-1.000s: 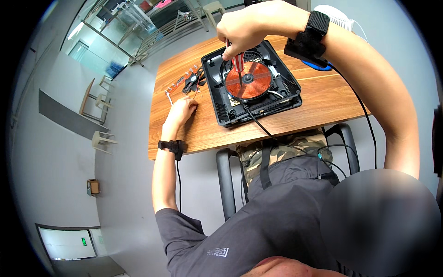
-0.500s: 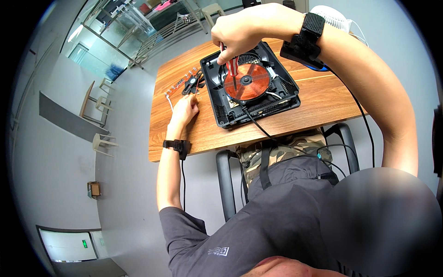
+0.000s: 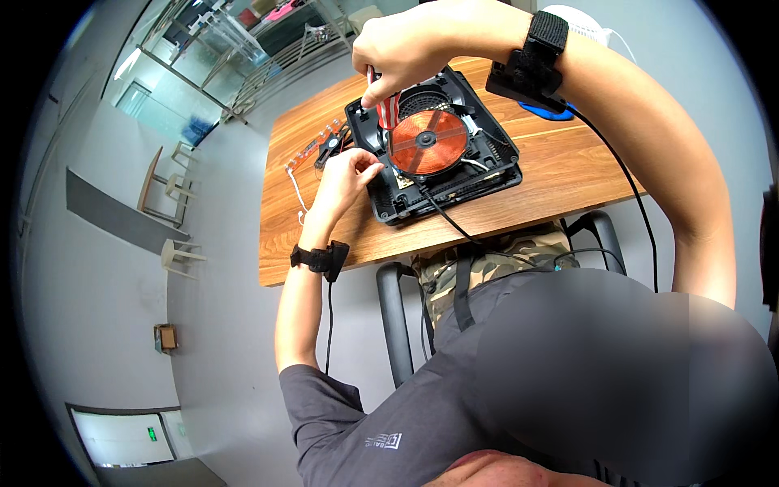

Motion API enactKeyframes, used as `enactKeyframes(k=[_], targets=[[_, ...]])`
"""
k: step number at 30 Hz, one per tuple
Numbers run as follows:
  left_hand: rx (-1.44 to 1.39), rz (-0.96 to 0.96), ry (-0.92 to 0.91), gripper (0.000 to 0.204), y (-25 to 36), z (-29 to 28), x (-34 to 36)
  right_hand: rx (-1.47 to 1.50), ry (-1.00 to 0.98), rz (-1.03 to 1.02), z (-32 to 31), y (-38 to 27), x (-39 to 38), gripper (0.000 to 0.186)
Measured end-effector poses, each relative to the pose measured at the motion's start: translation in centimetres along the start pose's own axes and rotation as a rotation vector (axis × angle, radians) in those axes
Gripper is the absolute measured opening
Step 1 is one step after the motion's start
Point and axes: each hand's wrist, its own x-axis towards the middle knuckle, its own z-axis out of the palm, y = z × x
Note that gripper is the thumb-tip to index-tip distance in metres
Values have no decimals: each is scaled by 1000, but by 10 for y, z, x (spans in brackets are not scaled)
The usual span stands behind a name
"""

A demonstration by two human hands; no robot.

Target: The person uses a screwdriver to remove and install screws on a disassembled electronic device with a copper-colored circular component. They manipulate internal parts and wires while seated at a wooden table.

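An opened induction cooker (image 3: 381,199), a black housing with a round copper coil (image 3: 426,154), lies on the wooden table. Over its far left part, my right hand (image 3: 406,50) is closed around a screwdriver (image 3: 389,114) with a red and white handle, held upright. The tool's tip is hidden. My left hand (image 3: 345,174) is at the housing's left edge, thumb and fingers pinched together; what they hold, if anything, is too small to make out. Beyond it lie a small black fan (image 3: 329,146) and a reddish strip board (image 3: 307,152) with a white wire.
A black power cord (image 3: 442,209) runs from the cooker over the near edge of the table (image 3: 568,174). Under my right forearm shows a blue round object (image 3: 550,113), with a white fan (image 3: 574,23) behind. Chair armrests (image 3: 395,325) flank my lap.
My left hand has moved from the tabletop, rightward to the housing's edge. My right hand and the screwdriver have shifted left, off the coil's middle. The view has moved slightly.
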Motion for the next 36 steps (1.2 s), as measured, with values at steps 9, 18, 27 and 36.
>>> enactKeyframes(k=[9,18,27,36], targets=[[-21,-2,-89,22,23,9,4,20,60,-28,9,-2,-7,54],[-52,28,-52,23,31,16,3,62,232,-145,37,5,24,50],[-31,127,-5,22,35,15,3,-16,229,-123,46,5,29,50],[-68,167,7,20,36,18,4,-90,207,-72,44,5,27,50]])
